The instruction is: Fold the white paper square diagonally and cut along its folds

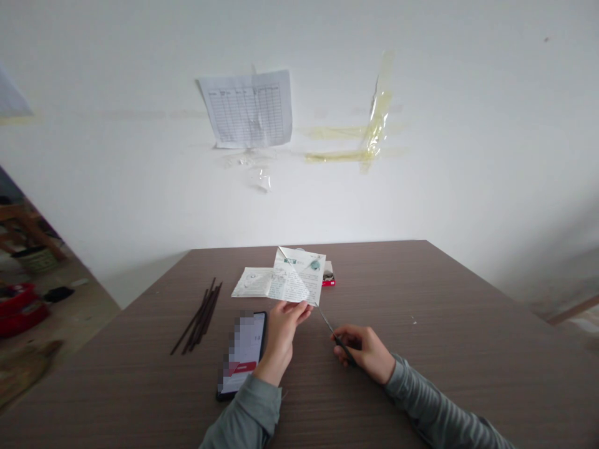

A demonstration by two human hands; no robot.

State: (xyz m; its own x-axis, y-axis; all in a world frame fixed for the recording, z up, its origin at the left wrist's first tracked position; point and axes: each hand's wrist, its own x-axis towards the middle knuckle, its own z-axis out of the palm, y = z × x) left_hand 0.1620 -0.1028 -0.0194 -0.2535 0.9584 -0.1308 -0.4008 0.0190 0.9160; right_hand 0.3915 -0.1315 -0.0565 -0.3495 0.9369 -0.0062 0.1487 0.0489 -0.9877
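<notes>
Soft, even daylight leaves the white wall (421, 112) bright and the wood-grain table (444, 293) nearly shadowless, with only faint shade under the folded paper (297, 277). Wide-angle distortion bows the frame's edges; the lower-left floor (56, 318) is blurred.

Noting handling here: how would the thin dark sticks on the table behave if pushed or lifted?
The thin dark sticks lie loose, so they would probably scatter or roll when pushed. They look slender, so probably light, and might snap if bent hard.
</notes>
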